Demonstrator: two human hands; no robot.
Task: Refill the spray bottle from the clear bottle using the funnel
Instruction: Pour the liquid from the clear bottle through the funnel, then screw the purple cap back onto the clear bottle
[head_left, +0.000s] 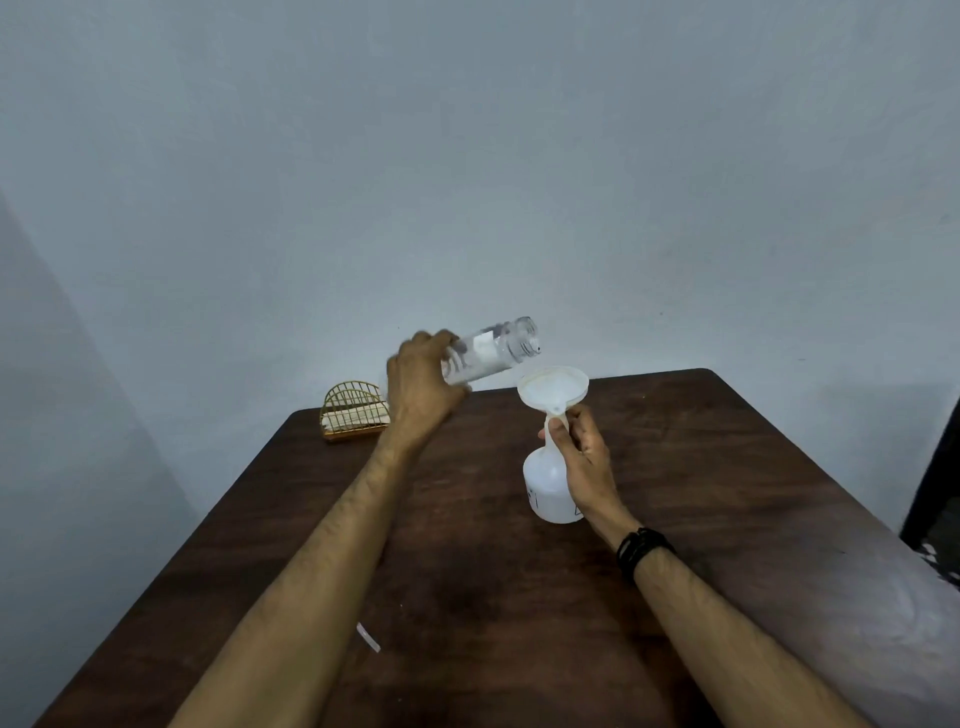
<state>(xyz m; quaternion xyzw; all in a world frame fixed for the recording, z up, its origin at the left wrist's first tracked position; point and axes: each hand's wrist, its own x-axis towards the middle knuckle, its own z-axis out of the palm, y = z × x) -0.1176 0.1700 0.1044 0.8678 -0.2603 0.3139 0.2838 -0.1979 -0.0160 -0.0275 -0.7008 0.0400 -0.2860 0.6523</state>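
Two hands share the job here. The left hand (422, 382) is wrapped round the base end of the clear bottle (491, 351), holding it tipped nearly level with its open mouth just above and behind the rim of the funnel (554, 387); no stream shows between them. The right hand (582, 457) pinches the neck of the spray bottle (545, 488) where the funnel's stem enters it, and the bottle stands on the brown table (467, 571) (its spray head is nowhere in view).

The main risk, as I judge it, is the pour missing the funnel: the mouth sits near the far edge of the rim rather than over the centre, so a quick tilt could send liquid past the rim and onto the wood. A wide mouth also tends to gush, and the narrow stem may back up and overflow. The funnel leans a little; if the right hand's grip slackens it could tip out of the neck. A wire holder (355, 410) stands well apart at the table's far left corner.
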